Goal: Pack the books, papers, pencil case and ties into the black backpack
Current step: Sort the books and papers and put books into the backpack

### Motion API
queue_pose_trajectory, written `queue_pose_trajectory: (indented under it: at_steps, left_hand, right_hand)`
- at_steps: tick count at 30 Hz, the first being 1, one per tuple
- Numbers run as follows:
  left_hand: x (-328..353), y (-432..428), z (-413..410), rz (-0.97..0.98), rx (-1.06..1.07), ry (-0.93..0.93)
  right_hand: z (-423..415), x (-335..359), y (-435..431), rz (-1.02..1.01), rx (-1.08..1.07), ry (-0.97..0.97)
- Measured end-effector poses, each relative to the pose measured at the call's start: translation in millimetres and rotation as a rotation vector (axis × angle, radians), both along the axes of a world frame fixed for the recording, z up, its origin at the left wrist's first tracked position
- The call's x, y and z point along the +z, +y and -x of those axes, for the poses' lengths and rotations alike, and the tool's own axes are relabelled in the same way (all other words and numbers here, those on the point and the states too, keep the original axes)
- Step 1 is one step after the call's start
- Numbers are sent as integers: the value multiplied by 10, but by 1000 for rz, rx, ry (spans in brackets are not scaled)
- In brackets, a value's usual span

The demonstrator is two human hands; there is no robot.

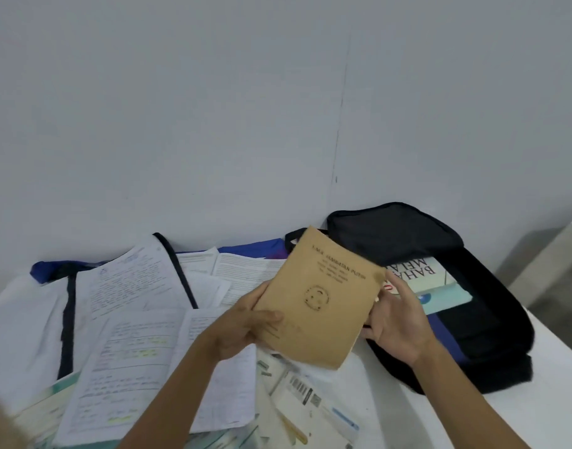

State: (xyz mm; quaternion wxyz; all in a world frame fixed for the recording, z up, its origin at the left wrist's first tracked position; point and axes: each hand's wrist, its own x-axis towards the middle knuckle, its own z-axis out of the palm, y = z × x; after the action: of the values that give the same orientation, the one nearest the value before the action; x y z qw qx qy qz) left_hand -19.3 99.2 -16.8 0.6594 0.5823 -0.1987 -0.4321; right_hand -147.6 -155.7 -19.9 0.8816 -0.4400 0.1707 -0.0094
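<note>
Handwritten papers (122, 351) lie loose beneath the left forearm and spread away to the left of the left hand (242, 332). That hand pinches the lower left edge of a brown exercise book (320, 303), thumb curled over the cover, holding it tilted above the table (557, 400). The right hand (398, 325) meets the book's opposite edge, fingers nearly straight. Just beyond the right hand lies the black backpack (492, 335), unzipped, a textbook (440, 286) inside. Dark ties (178, 273) cross the papers beyond the left hand.
</note>
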Motion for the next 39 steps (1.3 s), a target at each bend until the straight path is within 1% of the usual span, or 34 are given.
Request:
queue_pose_trajectory:
  at_steps: [2,4,6,8,10,11,14,17,20,22,24,26,28,29,31,32,33,34,35,37,39]
  left_hand:
    - [65,-89,-29,-60,-131,-34]
    - [124,-254,-35,-129,-185,-109]
    - [153,-490,-25,-159,-68,-172]
    - [135,-816,14,-132,116,-179]
    - [87,-1124,56,-99,235,-130]
    - [63,-1260,87,-96,232,-105]
    - [-8,-1541,167,-191,92,-66]
    - [-25,-1847,229,-262,46,-100]
    - [-28,-2120,229,-305,34,-162]
    - [-67,-2282,184,-345,69,-230]
    - [-139,-2480,120,-384,78,-326]
    - [-219,-2658,53,-442,39,-462]
    - [-312,-2832,-29,-551,-22,-677]
    - [-355,-2889,-60,-634,-46,-856]
    - [-462,-2966,-114,-764,-32,-1314]
    - [-507,-2986,-131,-788,-2,-1522]
    - [-521,-2988,-136,-798,18,-1656]
    - [-526,-2988,-144,-807,37,-1723]
    - [-541,-2997,-167,-813,58,-1744]
    - [-524,-3012,-229,-864,81,-1736]
    - [-467,-3025,-303,-959,71,-1699]
  right_hand:
    - [190,18,-279,54,93,58]
    - [349,49,-485,120,184,109]
    - [466,76,-609,180,252,174]
    - [592,63,-734,180,269,197]
    - [707,4,-867,105,213,149]
    - [767,-21,-938,53,166,121]
    - [941,-95,-1082,-54,4,81]
    - [1098,-191,-1240,-107,-139,76]
    - [1190,-274,-1343,-103,-204,104]
    - [1229,-310,-1391,-113,-234,122]
    - [1253,-343,-1452,-119,-252,142]
    - [1252,-363,-1483,-113,-268,147]
    - [1234,-397,-1530,-123,-309,141]
    - [1228,-406,-1543,-129,-331,136]
    - [1199,-429,-1578,-131,-361,132]
    - [1180,-439,-1591,-133,-368,132]
    - [1160,-439,-1591,-136,-373,132]
    - [1135,-438,-1591,-140,-375,128]
    - [1103,-441,-1597,-145,-375,127]
    - [1023,-424,-1593,-153,-364,123]
    - [918,-416,-1590,-161,-360,118]
